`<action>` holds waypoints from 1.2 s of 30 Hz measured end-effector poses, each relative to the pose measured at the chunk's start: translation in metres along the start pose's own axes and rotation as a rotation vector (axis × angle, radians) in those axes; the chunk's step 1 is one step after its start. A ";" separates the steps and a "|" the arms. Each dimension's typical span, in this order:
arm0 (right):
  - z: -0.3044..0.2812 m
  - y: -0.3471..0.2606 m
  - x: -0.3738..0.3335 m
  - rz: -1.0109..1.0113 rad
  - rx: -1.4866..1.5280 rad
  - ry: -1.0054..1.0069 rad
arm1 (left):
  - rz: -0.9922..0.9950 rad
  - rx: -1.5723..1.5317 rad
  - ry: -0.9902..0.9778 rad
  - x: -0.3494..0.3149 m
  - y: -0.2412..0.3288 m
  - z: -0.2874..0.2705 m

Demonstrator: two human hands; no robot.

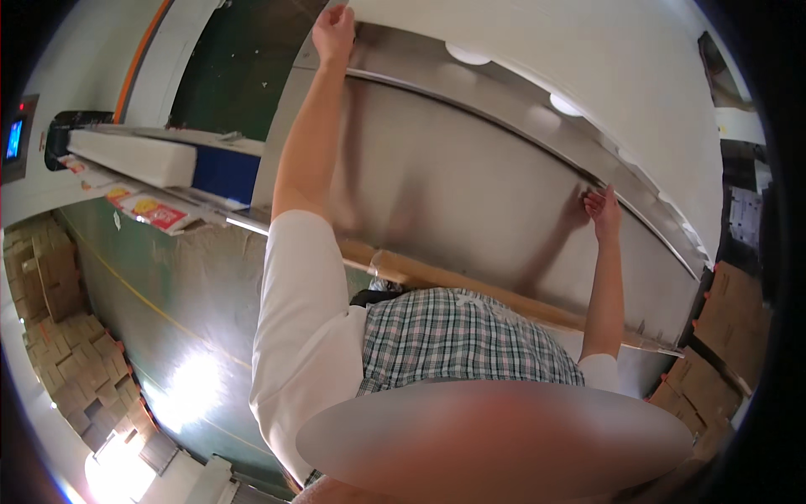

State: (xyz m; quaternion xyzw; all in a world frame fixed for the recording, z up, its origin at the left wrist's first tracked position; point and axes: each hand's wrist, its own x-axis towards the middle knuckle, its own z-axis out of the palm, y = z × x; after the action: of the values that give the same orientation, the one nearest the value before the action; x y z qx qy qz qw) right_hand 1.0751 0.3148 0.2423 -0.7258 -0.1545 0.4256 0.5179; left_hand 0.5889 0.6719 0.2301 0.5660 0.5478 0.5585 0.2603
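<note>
My left hand [333, 35] is stretched far forward, its fingers curled closed by the left corner of a broad white panel [604, 76]. Whatever it may pinch there is too small to make out. Off to the right, my right hand [603, 215] is also closed, fingers bent together close to a thin dark metal rail [470, 109]. I cannot tell what, if anything, lies between those fingers. Beneath both arms spreads a grey metal worktop [453, 185] carrying the shadows of my arms. Rounded white shapes [468, 54] show under the panel's near edge.
A wooden strip [470, 279] edges the worktop before my checked apron [470, 340]. To the left, a conveyor [225, 175] bears a white block [134, 156], with red and yellow packets [155, 210] alongside. Cardboard boxes [80, 365] are stacked left, and more boxes [729, 307] stand right.
</note>
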 end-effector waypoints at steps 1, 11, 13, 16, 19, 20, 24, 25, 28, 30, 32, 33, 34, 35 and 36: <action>0.000 -0.001 0.009 0.026 0.025 0.019 | -0.085 -0.162 0.038 0.013 -0.014 0.013; 0.014 -0.010 0.052 -0.016 -0.308 0.251 | -0.235 -0.466 -0.030 0.072 -0.036 0.097; 0.012 -0.006 0.047 -0.050 -0.288 0.274 | -0.262 -0.459 -0.104 0.064 -0.032 0.092; 0.017 -0.008 0.045 -0.068 -0.267 0.280 | -0.336 -0.432 -0.137 0.067 -0.026 0.075; 0.012 0.003 0.041 -0.073 -0.236 0.260 | -0.391 -0.435 -0.150 0.060 -0.023 0.063; 0.015 0.001 0.038 -0.079 -0.237 0.257 | -0.379 -0.449 -0.166 0.058 -0.022 0.059; 0.015 0.002 0.028 -0.049 -0.204 0.256 | -0.461 -0.447 -0.250 0.059 -0.021 0.041; 0.012 0.005 0.025 -0.039 -0.209 0.250 | -0.436 -0.468 -0.324 0.059 -0.021 0.038; 0.010 0.006 0.019 -0.044 -0.205 0.252 | -0.371 -0.350 -0.388 0.058 -0.020 0.029; 0.011 0.005 0.016 -0.047 -0.199 0.255 | -0.325 -0.217 -0.392 0.063 -0.014 0.025; 0.012 0.006 0.015 -0.049 -0.196 0.270 | -0.049 0.486 -0.608 0.076 0.001 0.026; 0.013 0.005 0.014 -0.053 -0.185 0.262 | 0.099 0.633 -0.706 0.077 0.015 0.033; 0.011 0.005 0.014 -0.058 -0.175 0.254 | 0.107 0.623 -0.720 0.077 0.028 0.046; 0.006 0.009 0.017 -0.047 -0.153 0.267 | 0.167 0.733 -0.917 0.073 0.049 0.065; 0.008 0.007 0.014 -0.048 -0.152 0.277 | 0.224 0.850 -1.105 0.065 0.066 0.079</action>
State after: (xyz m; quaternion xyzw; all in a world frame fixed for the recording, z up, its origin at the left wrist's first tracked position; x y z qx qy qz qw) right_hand 1.0758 0.3259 0.2289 -0.8108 -0.1307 0.2962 0.4876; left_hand 0.6683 0.7390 0.2935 0.8723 0.4444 -0.0494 0.1977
